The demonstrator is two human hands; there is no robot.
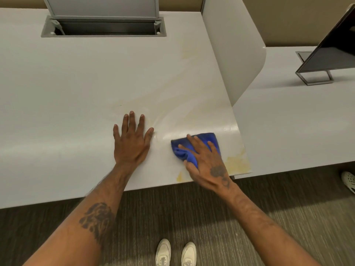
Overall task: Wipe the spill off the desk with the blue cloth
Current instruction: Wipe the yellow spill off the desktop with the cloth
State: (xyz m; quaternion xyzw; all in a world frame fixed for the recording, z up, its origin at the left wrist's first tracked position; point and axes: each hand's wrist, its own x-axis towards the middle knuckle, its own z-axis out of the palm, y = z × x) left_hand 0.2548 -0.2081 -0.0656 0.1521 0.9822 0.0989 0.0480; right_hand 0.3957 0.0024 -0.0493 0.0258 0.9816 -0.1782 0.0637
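My right hand [206, 164] presses flat on the blue cloth [212, 140], which lies bunched on the white desk [67, 93] near its front right corner. A yellowish spill patch [237, 163] sits right of that hand at the corner, and a small yellow spot [179, 176] lies at the front edge. Faint yellowish smears [178, 104] curve across the desk behind the cloth. My left hand [130, 143] rests flat with fingers spread on the desk, left of the cloth, holding nothing.
An open grey cable hatch [103, 25] sits in the desk at the back. A white divider panel [234, 48] bounds the desk on the right. Beyond it a second desk [297, 121] carries a tilted dark monitor [330, 50]. Another person's shoe [348, 180] shows at the right.
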